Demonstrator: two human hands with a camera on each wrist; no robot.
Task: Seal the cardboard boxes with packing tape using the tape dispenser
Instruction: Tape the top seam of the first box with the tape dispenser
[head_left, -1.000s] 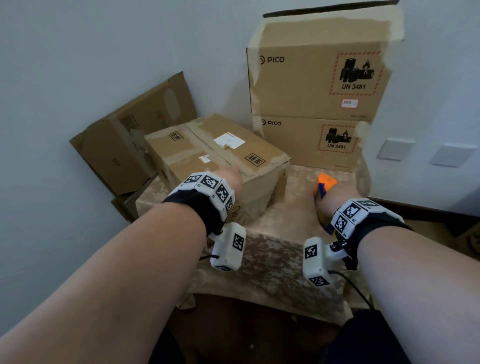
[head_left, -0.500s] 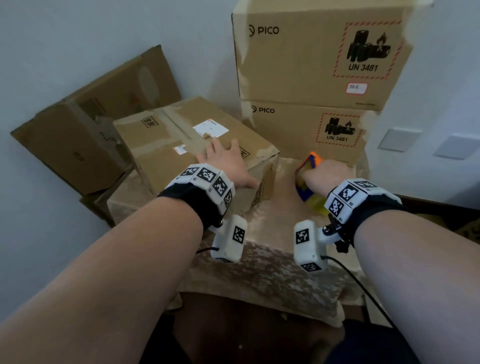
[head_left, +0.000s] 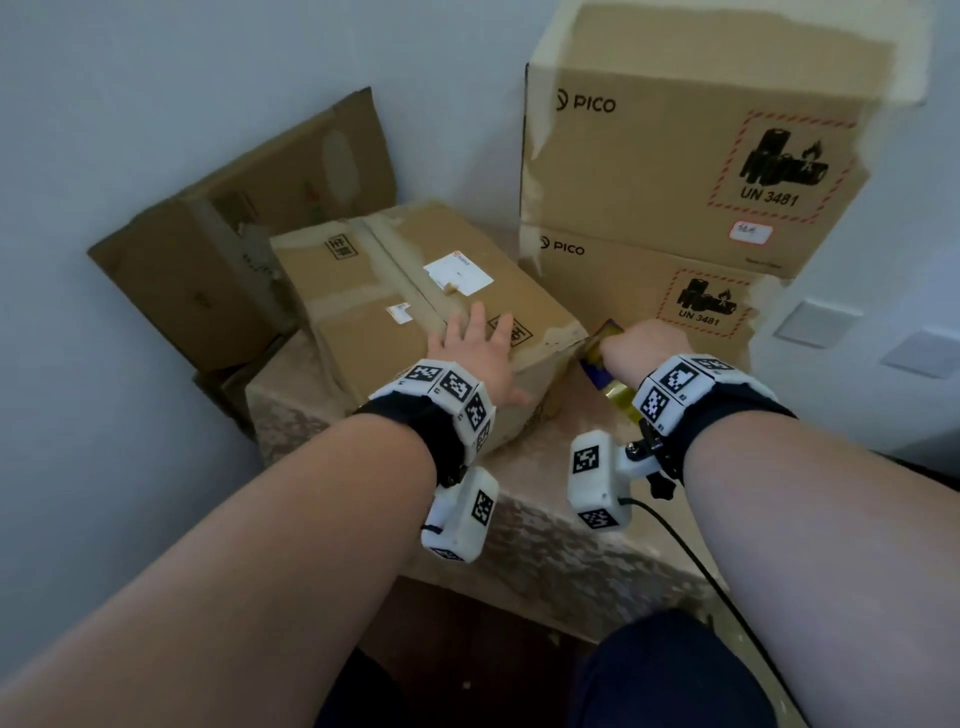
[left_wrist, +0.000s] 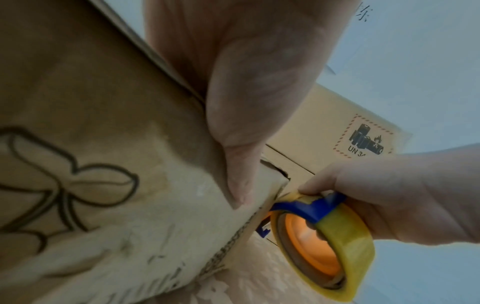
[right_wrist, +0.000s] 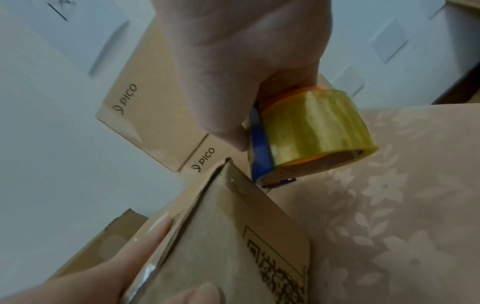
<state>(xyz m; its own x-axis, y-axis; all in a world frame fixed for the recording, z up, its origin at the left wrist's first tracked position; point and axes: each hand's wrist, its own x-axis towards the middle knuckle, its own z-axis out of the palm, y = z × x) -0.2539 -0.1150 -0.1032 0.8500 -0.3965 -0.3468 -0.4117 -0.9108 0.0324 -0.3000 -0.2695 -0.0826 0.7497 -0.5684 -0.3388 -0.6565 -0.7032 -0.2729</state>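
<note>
A worn brown cardboard box (head_left: 405, 291) with closed flaps sits on the cloth-covered table (head_left: 545, 545). My left hand (head_left: 478, 353) lies flat on its near right top, fingers straight, thumb (left_wrist: 233, 168) hanging down the side wall. My right hand (head_left: 644, 348) grips the tape dispenser (head_left: 597, 353), a blue frame with an orange hub and a yellowish tape roll (right_wrist: 317, 131). The dispenser (left_wrist: 322, 230) is held right at the box's right corner (left_wrist: 280, 181), just off the table. I cannot tell whether it touches the cardboard.
Two PICO boxes (head_left: 675, 171) stand stacked behind the dispenser against the wall. A flattened carton (head_left: 234, 244) leans at the back left. Wall plates (head_left: 815, 325) sit at the right. The table's front edge is just below my wrists.
My left hand slid further onto the box top and spread flat. My right hand carried the dispenser left, up to the box's right corner. The head view came closer.
</note>
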